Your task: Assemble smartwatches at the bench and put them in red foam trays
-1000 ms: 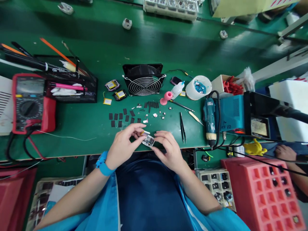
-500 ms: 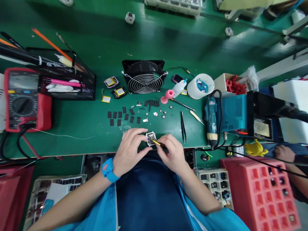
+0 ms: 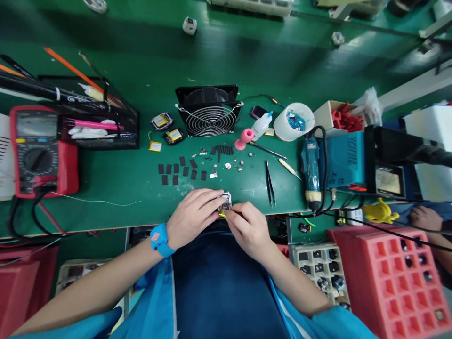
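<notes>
My left hand [image 3: 192, 216] pinches a small square electronic module [image 3: 225, 201] at the near edge of the green bench [image 3: 116, 174]. My right hand [image 3: 247, 226] is closed around a thin yellow-tipped tool [image 3: 222, 214] whose tip touches the module's lower side. Both hands meet just over the table's front edge, above my blue apron. Black foam pads [image 3: 180, 170] and tiny loose parts [image 3: 229, 165] lie a little beyond the hands. Tweezers [image 3: 270, 184] rest to the right.
A black fan [image 3: 209, 110] stands behind the parts, with small batteries [image 3: 165, 129] to its left. A red multimeter [image 3: 37, 150] and pen tray [image 3: 92, 117] sit far left. An electric screwdriver [image 3: 310, 172], blue station [image 3: 344, 160], red tray [image 3: 391, 278] and another person's hand [image 3: 425, 217] are right.
My hands shifted slightly right and closer together. The right hand took the yellow-tipped tool from the left hand and brought it to the module, now lower against it.
</notes>
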Available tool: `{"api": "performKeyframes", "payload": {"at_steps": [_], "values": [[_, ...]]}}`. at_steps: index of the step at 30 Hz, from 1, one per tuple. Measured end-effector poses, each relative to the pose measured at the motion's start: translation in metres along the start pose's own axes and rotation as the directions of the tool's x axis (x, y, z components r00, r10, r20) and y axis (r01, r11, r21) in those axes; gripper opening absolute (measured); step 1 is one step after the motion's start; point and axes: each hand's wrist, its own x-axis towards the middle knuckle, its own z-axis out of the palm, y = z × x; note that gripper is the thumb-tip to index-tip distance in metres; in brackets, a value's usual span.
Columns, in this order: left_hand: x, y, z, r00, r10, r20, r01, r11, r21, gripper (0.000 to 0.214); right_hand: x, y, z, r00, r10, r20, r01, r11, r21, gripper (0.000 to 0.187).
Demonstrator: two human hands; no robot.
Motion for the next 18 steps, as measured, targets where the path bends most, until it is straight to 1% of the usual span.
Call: {"api": "performKeyframes", "payload": {"at_steps": [3, 6, 8, 10, 11, 13, 14, 16, 18], "values": [[0.002, -0.002, -0.001, 0.998, 0.055, 0.003, -0.055, 0.997, 0.054, 0.029, 0.000, -0.001, 0.001, 1.000, -0.009, 0.005, 0.009, 1.000, -0.028, 0.022], [0.003, -0.002, 0.000, 0.998, 0.064, -0.002, -0.064, 0.995, 0.078, 0.022, 0.000, -0.004, 0.000, 1.000, 0.001, 0.028, 0.001, 0.999, -0.042, 0.019], [0.002, -0.001, 0.000, 0.998, 0.063, -0.005, -0.063, 0.995, 0.084, 0.020, 0.001, -0.004, -0.003, 0.999, 0.000, 0.049, 0.001, 1.000, -0.016, 0.014], [0.002, 0.000, 0.000, 0.997, 0.071, -0.010, -0.070, 0.994, 0.085, 0.021, 0.002, 0.000, -0.009, 0.999, 0.015, 0.042, -0.016, 1.000, 0.020, 0.011], [0.002, 0.001, 0.001, 0.997, 0.075, -0.011, -0.074, 0.994, 0.083, 0.021, 0.002, 0.004, -0.014, 0.999, 0.044, 0.020, -0.045, 0.999, 0.022, 0.014], [0.002, 0.002, 0.001, 0.998, 0.070, -0.011, -0.069, 0.995, 0.073, 0.022, 0.001, 0.018, -0.024, 0.986, 0.155, -0.058, -0.158, 0.987, -0.034, 0.018], [0.001, 0.003, 0.001, 0.998, 0.058, -0.015, -0.057, 0.996, 0.065, 0.023, 0.000, 0.026, -0.028, 0.969, 0.225, -0.103, -0.234, 0.968, -0.087, 0.020], [0.001, 0.005, 0.002, 0.999, 0.029, -0.022, -0.028, 0.999, 0.047, 0.023, -0.001, 0.044, -0.036, 0.923, 0.350, -0.162, -0.378, 0.903, -0.206, 0.026], [0.000, 0.008, 0.003, 0.999, 0.011, -0.036, -0.010, 1.000, 0.028, 0.022, -0.002, 0.057, -0.041, 0.886, 0.433, -0.164, -0.463, 0.827, -0.319, 0.031]]}}
